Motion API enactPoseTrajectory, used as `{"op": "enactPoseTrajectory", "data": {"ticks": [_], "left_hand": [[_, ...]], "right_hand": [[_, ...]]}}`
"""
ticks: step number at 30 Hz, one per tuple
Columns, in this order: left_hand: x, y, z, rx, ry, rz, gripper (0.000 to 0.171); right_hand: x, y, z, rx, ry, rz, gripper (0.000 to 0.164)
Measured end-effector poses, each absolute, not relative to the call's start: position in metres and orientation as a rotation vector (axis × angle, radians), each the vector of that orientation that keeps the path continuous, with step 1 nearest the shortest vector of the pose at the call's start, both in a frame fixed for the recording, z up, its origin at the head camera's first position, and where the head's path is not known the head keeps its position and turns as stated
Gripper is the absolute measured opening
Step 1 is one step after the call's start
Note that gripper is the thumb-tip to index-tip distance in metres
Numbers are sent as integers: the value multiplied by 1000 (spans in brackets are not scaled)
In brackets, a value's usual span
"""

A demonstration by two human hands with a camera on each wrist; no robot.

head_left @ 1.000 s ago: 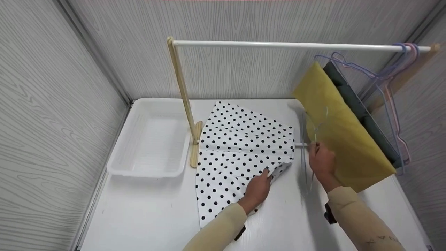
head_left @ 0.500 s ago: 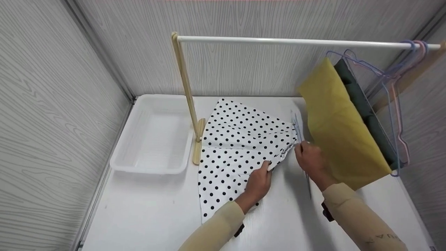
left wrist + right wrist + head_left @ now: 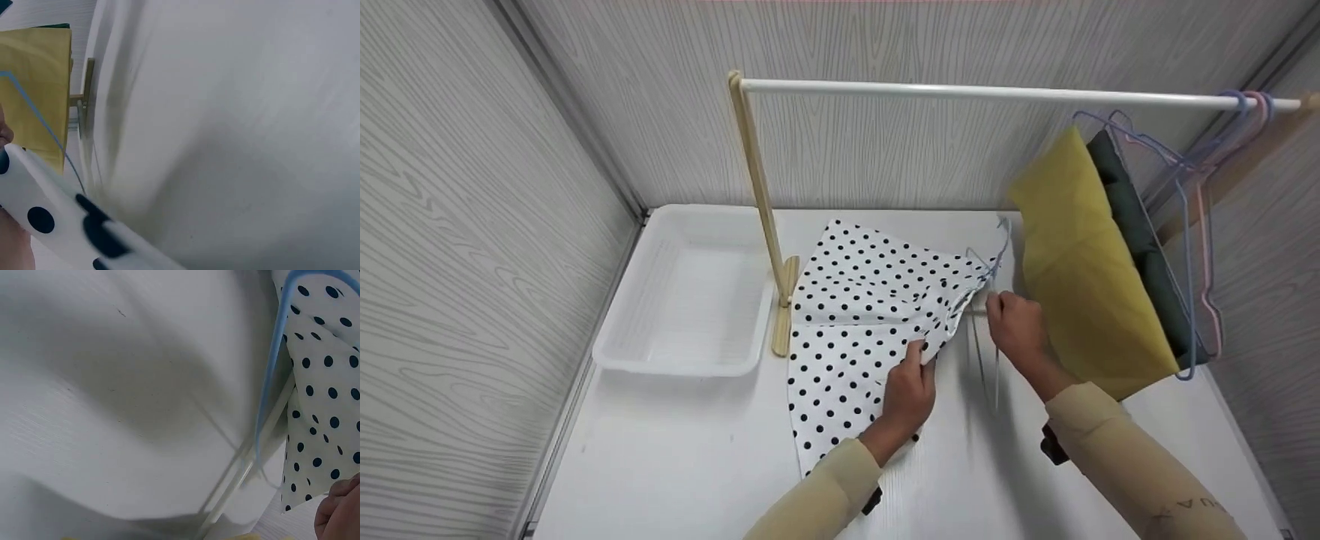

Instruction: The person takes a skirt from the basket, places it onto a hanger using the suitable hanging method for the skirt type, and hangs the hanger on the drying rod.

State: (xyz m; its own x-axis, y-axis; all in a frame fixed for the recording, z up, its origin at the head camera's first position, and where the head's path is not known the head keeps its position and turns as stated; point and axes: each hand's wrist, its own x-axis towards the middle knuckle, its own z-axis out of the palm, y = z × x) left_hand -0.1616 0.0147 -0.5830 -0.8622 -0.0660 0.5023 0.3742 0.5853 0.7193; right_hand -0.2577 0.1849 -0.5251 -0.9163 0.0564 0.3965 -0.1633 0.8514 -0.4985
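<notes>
White table (image 3: 675, 457), grey wood-grain walls (image 3: 472, 225)

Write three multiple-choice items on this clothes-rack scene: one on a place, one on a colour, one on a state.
1. Where is the white tray?
A. left of the wooden post
B. under the yellow cloth
C. on the rail

2. What colour are the dots on the white cloth?
A. red
B. black
C. green

3. What is the left hand doing?
A. lying flat on the table
B. gripping the rail
C. pinching the dotted cloth's edge

Answers: 1 A, the tray lies left of the wooden post. 2 B, the dots are black. 3 C, its fingers pinch the cloth's edge while the right hand holds a blue wire hanger.
</notes>
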Motion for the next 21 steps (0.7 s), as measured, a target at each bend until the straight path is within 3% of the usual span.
{"op": "enactPoseTrajectory", "data": {"ticks": [11,16,21], "left_hand": [[-171,30,-590,-598,-2557,-776,27],[-174,36,-588,-820,-2622,-437,20],[-178,35,-583,-1063,-2765,-492,17]], "right_hand": [[-262,185,-517,215,-2810,822,43],[-263,176,-511,165,-2818,1015,42],[-251,156,-523,259,-2789,1157,41]]}}
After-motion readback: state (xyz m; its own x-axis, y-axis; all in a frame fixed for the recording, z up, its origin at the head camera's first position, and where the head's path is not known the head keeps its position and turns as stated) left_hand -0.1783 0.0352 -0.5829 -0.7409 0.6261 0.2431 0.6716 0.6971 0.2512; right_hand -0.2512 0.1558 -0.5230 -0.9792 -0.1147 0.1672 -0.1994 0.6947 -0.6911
